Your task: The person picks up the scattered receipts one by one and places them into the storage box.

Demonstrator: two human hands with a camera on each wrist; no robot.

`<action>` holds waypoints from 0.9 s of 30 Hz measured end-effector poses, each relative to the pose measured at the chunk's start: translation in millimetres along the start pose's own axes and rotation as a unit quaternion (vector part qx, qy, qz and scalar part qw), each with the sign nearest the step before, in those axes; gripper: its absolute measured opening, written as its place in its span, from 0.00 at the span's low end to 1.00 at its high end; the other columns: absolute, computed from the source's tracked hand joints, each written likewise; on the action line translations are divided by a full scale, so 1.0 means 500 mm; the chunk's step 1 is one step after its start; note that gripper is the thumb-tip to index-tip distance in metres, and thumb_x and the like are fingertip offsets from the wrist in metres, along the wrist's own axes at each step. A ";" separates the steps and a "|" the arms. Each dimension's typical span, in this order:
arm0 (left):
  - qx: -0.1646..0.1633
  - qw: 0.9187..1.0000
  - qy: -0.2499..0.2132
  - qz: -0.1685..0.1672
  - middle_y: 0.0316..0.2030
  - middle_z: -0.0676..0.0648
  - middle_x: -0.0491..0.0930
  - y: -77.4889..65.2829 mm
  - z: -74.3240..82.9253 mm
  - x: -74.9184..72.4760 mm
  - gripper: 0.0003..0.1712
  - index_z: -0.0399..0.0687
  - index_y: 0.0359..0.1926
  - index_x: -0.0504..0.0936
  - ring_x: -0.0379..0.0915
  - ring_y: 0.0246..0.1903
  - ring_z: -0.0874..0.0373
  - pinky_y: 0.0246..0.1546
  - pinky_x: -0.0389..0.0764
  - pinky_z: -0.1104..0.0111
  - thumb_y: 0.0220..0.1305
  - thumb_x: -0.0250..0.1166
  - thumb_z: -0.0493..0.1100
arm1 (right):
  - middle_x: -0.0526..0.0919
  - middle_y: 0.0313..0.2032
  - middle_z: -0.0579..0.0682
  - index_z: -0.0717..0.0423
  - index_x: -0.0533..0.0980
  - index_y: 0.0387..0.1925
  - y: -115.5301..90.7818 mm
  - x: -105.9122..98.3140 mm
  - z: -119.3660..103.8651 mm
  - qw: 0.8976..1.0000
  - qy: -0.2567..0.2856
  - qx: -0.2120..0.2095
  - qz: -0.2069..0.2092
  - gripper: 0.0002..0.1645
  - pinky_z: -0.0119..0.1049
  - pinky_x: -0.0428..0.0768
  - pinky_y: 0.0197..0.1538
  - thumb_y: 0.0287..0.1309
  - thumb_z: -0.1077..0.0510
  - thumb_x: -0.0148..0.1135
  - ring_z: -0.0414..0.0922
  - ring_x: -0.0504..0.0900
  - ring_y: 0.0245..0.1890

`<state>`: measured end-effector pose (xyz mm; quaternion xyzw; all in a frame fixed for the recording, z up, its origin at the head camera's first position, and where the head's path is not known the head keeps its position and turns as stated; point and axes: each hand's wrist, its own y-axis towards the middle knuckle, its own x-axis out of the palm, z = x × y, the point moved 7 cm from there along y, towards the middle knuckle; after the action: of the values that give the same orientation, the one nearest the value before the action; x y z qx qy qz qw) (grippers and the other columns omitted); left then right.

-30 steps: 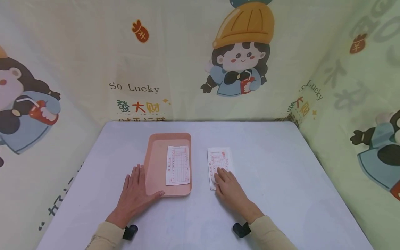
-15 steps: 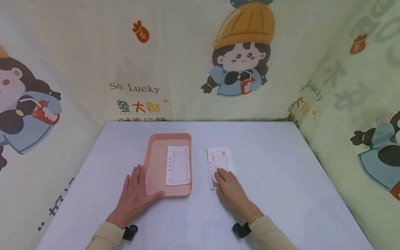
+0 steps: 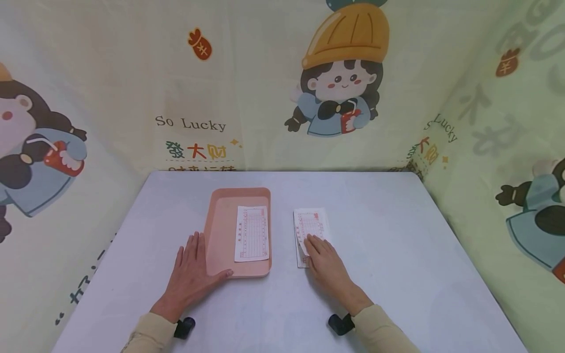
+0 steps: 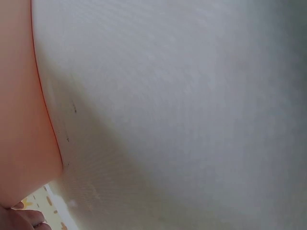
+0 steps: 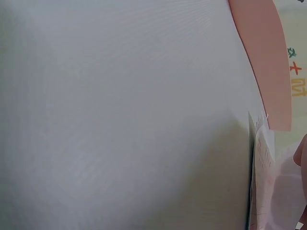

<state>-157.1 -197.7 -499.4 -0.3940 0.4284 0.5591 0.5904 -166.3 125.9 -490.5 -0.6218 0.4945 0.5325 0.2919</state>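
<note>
Where left hand [image 3: 190,272] rests: fingers straight, against tray [image 3: 220,235]; pressing could shift it.
Right hand [image 3: 329,267]: pinches top sheet [image 3: 306,223]; sheet below [image 3: 302,262] might cling and lift too.

At lower left, the left hand [image 3: 190,271] touches a pink tray [image 3: 220,220]; at lower centre, the right hand [image 3: 328,268] pinches the top sheet [image 3: 310,223] of a paper stack [image 3: 302,262].
</note>
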 end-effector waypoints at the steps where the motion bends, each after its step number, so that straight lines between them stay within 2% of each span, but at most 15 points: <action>1: 0.000 1.000 0.000 0.000 0.76 0.28 0.44 0.000 0.000 0.000 0.76 0.32 0.77 0.39 0.40 0.75 0.32 0.74 0.43 0.38 0.48 0.62 0.80 | 0.71 0.68 0.58 0.63 0.69 0.67 0.000 -0.001 0.000 1.000 0.000 -0.001 0.003 0.29 0.53 0.65 0.73 0.67 0.57 0.59 0.55 0.69 0.70; 10: 0.001 1.000 -0.002 0.002 0.76 0.28 0.44 0.000 -0.002 0.002 0.76 0.32 0.77 0.39 0.41 0.75 0.32 0.74 0.43 0.39 0.48 0.62 0.80 | 0.72 0.68 0.57 0.63 0.68 0.68 0.003 -0.012 -0.005 0.999 -0.018 -0.013 0.030 0.31 0.49 0.67 0.72 0.66 0.59 0.60 0.54 0.70 0.69; 21: 0.004 1.000 0.000 0.004 0.76 0.29 0.44 0.000 -0.001 0.001 0.76 0.31 0.77 0.40 0.40 0.75 0.32 0.74 0.43 0.39 0.48 0.62 0.80 | 0.70 0.68 0.62 0.67 0.67 0.67 0.008 -0.033 -0.011 0.996 -0.008 -0.031 0.079 0.31 0.49 0.69 0.71 0.64 0.65 0.61 0.56 0.70 0.69; 27: 0.003 1.000 -0.002 0.004 0.76 0.28 0.44 0.000 -0.001 0.000 0.76 0.31 0.77 0.40 0.40 0.75 0.32 0.74 0.42 0.39 0.48 0.62 0.80 | 0.70 0.68 0.62 0.69 0.66 0.67 0.013 -0.048 -0.020 0.991 -0.017 -0.052 0.120 0.34 0.49 0.70 0.70 0.61 0.66 0.64 0.56 0.70 0.69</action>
<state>-156.9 -198.2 -499.6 -0.3895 0.4303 0.5609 0.5904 -167.4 122.0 -463.9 -0.5634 0.5316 0.5994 0.2017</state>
